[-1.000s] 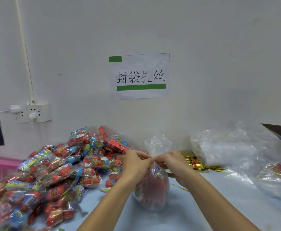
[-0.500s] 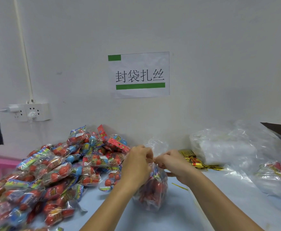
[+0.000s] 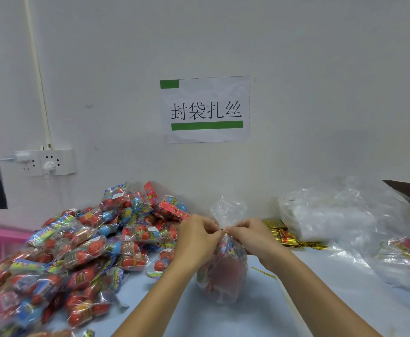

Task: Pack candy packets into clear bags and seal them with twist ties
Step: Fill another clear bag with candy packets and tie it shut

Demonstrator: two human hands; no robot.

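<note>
The left hand and the right hand meet at the gathered neck of a clear bag, fingers of both curled and pinching it from either side. A sliver of gold twist tie shows between the fingertips (too small to tell how far it is wound). The bag's filled body hangs just below the hands, resting on the table; its loose top fans up above them. The pile of candy packets lies left of the left hand. Spare ties lie just right of the right hand, with a stack of empty bags beyond.
</note>
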